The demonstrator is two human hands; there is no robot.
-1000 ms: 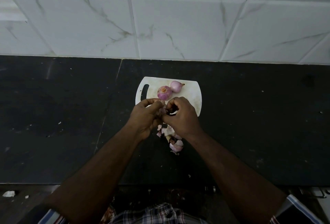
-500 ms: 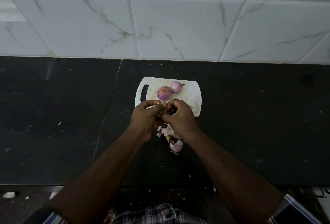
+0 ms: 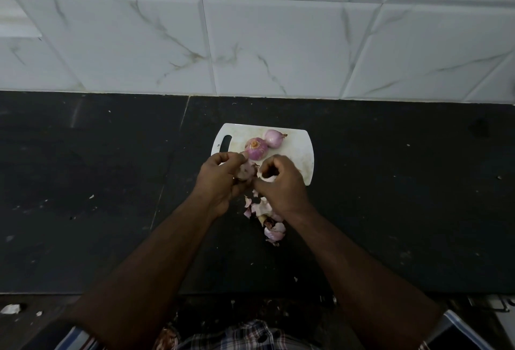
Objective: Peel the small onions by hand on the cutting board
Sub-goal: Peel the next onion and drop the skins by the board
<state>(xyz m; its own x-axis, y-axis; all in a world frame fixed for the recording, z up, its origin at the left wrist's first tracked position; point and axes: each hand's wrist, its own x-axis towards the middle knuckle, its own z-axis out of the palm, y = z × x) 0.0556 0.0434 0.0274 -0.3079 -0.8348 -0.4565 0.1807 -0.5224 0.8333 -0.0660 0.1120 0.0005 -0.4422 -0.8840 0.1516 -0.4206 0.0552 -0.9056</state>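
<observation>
A small white cutting board (image 3: pixel 298 151) lies on the black counter. Two pink onions rest on it: one with its root end up (image 3: pixel 256 149) and one behind it to the right (image 3: pixel 274 137). Over the board's near edge my left hand (image 3: pixel 220 179) grips a third small onion (image 3: pixel 246 169), partly hidden by my fingers. My right hand (image 3: pixel 281 182) is just to its right, its fingers pinched on a pale strip of onion skin (image 3: pixel 264 178) that has come away from the onion.
A heap of pink onion peels (image 3: pixel 267 218) lies on the black counter (image 3: pixel 111 182) just in front of the board. A white marble-tiled wall (image 3: pixel 250 37) rises behind the counter. Small scraps dot the counter's front edge.
My hands have drawn slightly apart; the right hand has pulled a strip of skin away from the onion held in the left hand.
</observation>
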